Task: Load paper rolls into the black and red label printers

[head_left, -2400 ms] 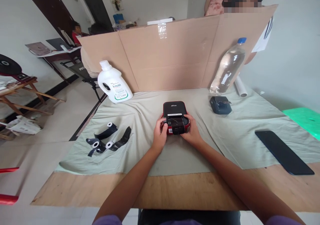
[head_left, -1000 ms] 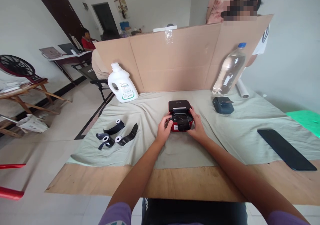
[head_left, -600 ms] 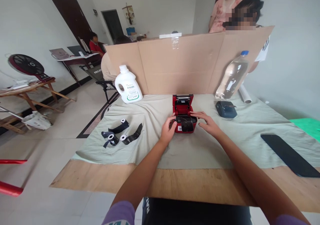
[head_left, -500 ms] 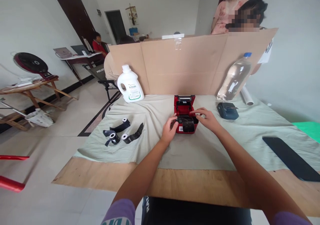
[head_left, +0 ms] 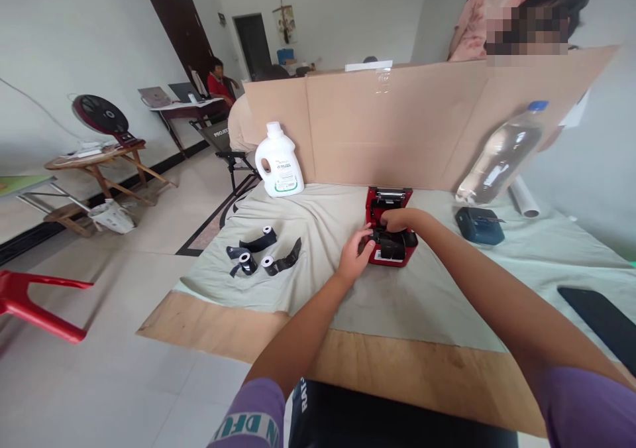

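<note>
A small red printer [head_left: 411, 254] stands on the cloth with its lid raised. A black ribbon or paper strip [head_left: 392, 245] hangs over its front. My left hand [head_left: 356, 252] holds the printer's left side, with the thumb at the front corner and the fingers along the edge. Reaching over from the right, my right hand [head_left: 396, 220] is inside the printer near the hinge. Its fingers are curled closed, and their tips are hidden, so I cannot make out what they hold. Several small black rolls with white cores [head_left: 247, 262] lie to the left, their ends unwound.
Behind the printer stands a cardboard screen [head_left: 382, 130]. A white detergent jug [head_left: 281, 163] is at the back left; a large clear bottle [head_left: 501, 160], a dark blue device [head_left: 479, 226] and a white roll [head_left: 524, 197] are at right. A black phone [head_left: 596, 322] lies front right.
My right hand has moved left and deeper into the printer, its fingers now curled instead of spread. My left hand stays at the printer's left side. The view has swung left.
</note>
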Available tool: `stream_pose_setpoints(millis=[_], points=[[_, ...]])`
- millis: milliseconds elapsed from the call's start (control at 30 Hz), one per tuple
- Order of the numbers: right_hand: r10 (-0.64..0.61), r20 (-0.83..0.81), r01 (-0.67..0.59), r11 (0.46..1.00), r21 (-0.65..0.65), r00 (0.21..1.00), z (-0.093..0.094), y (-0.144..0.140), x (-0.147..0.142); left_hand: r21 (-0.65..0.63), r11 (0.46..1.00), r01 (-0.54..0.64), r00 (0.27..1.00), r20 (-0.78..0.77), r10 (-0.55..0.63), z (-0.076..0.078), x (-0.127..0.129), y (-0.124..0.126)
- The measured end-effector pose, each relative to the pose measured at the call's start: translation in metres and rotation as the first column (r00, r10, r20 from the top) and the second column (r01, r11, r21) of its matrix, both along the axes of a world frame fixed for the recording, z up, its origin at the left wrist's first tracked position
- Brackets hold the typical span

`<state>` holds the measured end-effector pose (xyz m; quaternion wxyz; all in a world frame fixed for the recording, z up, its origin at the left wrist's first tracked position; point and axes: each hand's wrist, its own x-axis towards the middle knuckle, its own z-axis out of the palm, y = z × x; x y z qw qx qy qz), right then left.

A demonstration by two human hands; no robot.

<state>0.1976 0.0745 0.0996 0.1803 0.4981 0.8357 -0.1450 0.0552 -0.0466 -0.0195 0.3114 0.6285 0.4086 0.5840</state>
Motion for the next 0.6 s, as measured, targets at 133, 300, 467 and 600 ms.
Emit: stream_pose_setpoints(millis=[133, 300, 467, 600], points=[[0.057, -0.150, -0.046, 0.996, 0.079, 0.987, 0.016, -0.008, 0.018, 0.032, 1.000, 0.001, 1.000, -0.014, 0.000, 0.001, -0.001, 0.000], [0.073, -0.636, 0.015, 0.991, 0.132, 0.769, 0.050, -0.034, 0.012, 0.077, 0.997, -0.011, 0.999, -0.048, 0.014, -0.003, -0.002, 0.005], [0.157, -0.700, -0.034, 0.982, 0.187, 0.697, 0.060, -0.041, -0.087, 0.074, 0.997, -0.025, 0.999, -0.020, 0.026, -0.007, -0.002, 0.008], [0.228, -0.593, -0.108, 0.967, 0.231, 0.772, 0.038, -0.020, -0.185, -0.011, 1.000, -0.010, 0.999, -0.038, 0.010, -0.005, -0.001, 0.006]])
